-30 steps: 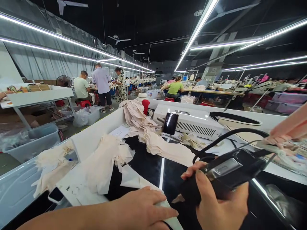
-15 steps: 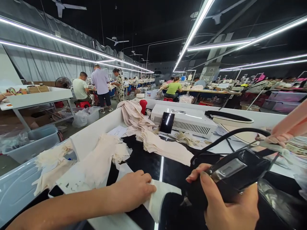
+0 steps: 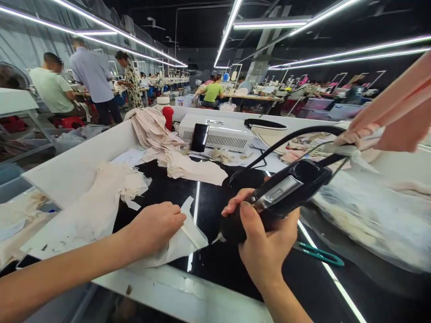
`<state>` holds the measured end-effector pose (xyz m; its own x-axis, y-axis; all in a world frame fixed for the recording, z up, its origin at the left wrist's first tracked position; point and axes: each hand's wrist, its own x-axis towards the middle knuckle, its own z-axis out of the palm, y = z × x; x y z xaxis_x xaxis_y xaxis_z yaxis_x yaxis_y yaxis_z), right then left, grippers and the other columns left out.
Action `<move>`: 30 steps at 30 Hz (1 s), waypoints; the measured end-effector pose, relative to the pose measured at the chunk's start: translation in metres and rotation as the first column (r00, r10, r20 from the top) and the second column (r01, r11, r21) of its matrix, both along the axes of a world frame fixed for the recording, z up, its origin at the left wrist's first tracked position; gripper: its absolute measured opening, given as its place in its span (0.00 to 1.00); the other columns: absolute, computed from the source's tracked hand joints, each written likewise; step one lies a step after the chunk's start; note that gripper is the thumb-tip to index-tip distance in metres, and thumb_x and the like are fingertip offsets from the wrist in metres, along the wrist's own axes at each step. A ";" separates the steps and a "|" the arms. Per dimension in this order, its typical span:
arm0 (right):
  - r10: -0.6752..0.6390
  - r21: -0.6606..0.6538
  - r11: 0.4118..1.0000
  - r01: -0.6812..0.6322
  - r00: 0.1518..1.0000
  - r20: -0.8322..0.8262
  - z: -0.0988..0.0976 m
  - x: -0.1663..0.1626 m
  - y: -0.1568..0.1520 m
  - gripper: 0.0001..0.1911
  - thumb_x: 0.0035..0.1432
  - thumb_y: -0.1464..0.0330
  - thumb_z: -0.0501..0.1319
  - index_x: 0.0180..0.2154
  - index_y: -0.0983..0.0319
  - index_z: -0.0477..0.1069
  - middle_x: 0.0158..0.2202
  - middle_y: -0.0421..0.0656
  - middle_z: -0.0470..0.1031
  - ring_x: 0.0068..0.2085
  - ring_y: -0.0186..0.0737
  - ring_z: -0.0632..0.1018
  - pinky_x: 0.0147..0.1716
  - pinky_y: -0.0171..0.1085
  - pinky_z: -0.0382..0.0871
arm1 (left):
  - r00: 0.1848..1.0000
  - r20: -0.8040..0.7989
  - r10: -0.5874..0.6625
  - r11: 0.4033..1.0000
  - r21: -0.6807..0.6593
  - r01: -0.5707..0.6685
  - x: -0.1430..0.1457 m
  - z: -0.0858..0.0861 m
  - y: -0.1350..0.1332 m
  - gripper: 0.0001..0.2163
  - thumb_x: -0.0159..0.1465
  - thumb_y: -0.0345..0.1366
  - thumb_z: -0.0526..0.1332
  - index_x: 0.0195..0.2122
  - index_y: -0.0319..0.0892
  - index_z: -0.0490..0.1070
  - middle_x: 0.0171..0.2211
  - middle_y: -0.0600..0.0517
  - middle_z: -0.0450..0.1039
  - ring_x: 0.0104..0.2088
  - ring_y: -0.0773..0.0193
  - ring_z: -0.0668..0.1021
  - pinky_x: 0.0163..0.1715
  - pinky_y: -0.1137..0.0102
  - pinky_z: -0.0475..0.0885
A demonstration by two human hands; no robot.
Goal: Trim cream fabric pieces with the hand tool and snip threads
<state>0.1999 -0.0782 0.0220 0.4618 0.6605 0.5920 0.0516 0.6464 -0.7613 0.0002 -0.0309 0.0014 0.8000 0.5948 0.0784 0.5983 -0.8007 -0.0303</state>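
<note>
My right hand (image 3: 269, 251) is wrapped round a black corded power tool (image 3: 283, 190) with a silver plate on its upper face, held tilted above the black table top. Its exact kind does not show. A band of pink cloth (image 3: 387, 116) is knotted at the tool's rear end and runs up to the right. My left hand (image 3: 155, 229) has its fingers closed on a pale cloth piece (image 3: 191, 235) that lies on the table, left of the tool. One corner of this piece sticks up past the fingers. The tool's front end is partly hidden by shadow and fingers.
Stacked cream cut pieces (image 3: 195, 168) and a pale heap (image 3: 101, 197) lie beyond my hands. A phone (image 3: 200, 137) leans on a white vented box (image 3: 218, 130). Teal snips (image 3: 319, 254) and a clear plastic bag (image 3: 377, 215) are at the right. People work in the background.
My view has turned right and down, so the table appears higher and further left. The held cloth's corner now stands up, and the snips have come into sight.
</note>
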 end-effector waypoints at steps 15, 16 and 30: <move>0.022 0.043 0.999 -0.019 0.998 -0.067 -0.002 -0.013 0.001 0.17 0.57 0.74 0.67 0.44 0.54 0.65 0.33 0.32 0.76 0.25 0.31 0.77 0.26 0.33 0.77 | 0.814 0.274 -0.512 0.857 0.094 0.507 0.020 -0.022 -0.007 0.10 0.73 0.23 0.53 0.43 0.37 0.74 0.39 0.48 0.77 0.42 0.61 0.78 0.45 0.68 0.76; 0.023 0.041 0.999 -0.020 0.997 -0.069 -0.003 -0.013 0.001 0.17 0.57 0.74 0.67 0.44 0.54 0.65 0.33 0.32 0.76 0.26 0.31 0.77 0.26 0.33 0.77 | 0.813 0.272 -0.515 0.855 0.093 0.511 0.022 -0.023 -0.006 0.10 0.73 0.23 0.53 0.43 0.37 0.74 0.39 0.48 0.77 0.42 0.61 0.78 0.45 0.68 0.76; 0.040 0.065 0.997 -0.035 0.996 -0.074 -0.004 -0.014 -0.005 0.19 0.58 0.74 0.68 0.45 0.54 0.64 0.33 0.33 0.77 0.25 0.33 0.78 0.26 0.34 0.76 | 0.856 0.300 -0.421 0.902 0.038 0.430 0.014 -0.030 -0.004 0.11 0.73 0.24 0.53 0.50 0.38 0.74 0.45 0.46 0.78 0.45 0.60 0.80 0.48 0.67 0.78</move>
